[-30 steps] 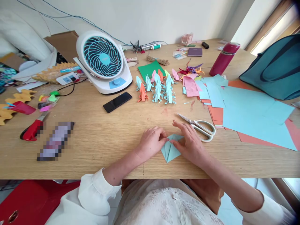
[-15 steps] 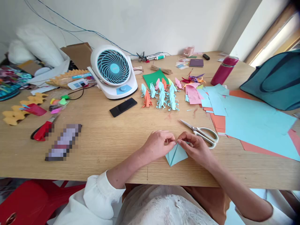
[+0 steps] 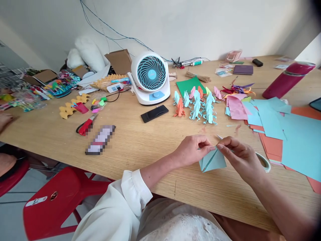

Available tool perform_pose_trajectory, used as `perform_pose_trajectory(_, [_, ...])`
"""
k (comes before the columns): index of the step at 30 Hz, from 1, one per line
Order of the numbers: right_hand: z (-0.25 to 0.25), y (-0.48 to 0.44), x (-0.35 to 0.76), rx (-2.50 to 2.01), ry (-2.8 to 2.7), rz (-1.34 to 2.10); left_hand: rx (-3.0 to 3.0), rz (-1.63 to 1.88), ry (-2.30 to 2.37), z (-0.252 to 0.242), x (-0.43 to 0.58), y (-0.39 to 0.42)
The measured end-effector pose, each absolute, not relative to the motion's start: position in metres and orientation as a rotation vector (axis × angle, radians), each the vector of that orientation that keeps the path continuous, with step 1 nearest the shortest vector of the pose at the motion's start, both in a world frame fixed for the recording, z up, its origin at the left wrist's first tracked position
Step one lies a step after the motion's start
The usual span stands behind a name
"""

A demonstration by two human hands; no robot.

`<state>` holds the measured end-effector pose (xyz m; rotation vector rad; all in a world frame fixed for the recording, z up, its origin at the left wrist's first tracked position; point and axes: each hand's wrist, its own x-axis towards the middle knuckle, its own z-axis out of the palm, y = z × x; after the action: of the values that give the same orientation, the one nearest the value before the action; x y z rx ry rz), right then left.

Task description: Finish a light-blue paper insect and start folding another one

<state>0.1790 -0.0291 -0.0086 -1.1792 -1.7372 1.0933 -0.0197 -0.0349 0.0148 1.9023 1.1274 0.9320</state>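
A light blue piece of folded paper [image 3: 215, 161] is held between my two hands just above the table, with a crease running down from its top point. My left hand [image 3: 197, 149] pinches its top edge between thumb and forefinger. Close beside it, my right hand [image 3: 242, 155] grips the same top point with thumb and forefinger. White-handled scissors [image 3: 265, 163] lie under and behind my right hand, mostly hidden by it. Beyond my hands stand several folded paper figures in light blue, with an orange paper figure [image 3: 179, 107] at the front left.
Colored paper sheets [image 3: 298, 144] cover the right side, near a dark pink bottle [image 3: 288, 80]. A white fan [image 3: 150, 77] stands behind a black phone [image 3: 154, 113]. Red-handled scissors [image 3: 85, 126] lie at left. Part of another person's hand [image 3: 5, 119] shows at the far left edge, above red stools [image 3: 57, 201].
My view has turned left, so everything sits further right in the picture. Both hands still pinch the folded paper, which is tilted a little differently.
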Motion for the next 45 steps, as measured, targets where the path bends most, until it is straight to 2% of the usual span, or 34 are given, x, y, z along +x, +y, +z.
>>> perform_pose_trajectory(17, [-0.021, -0.026, 0.18, -1.24, -1.571, 1.125, 1.78, 1.044, 1.104, -0.005, -0.024, -0.027])
perform_pose_trajectory(29, [-0.015, -0.026, 0.175, -1.283, -1.467, 1.111, 1.261, 0.954, 0.971, -0.02, -0.033, -0.02])
perform_pose_trajectory(45, [-0.018, -0.024, 0.179, -1.277, -1.386, 1.068, 1.322, 0.968, 1.054, -0.025, -0.037, -0.014])
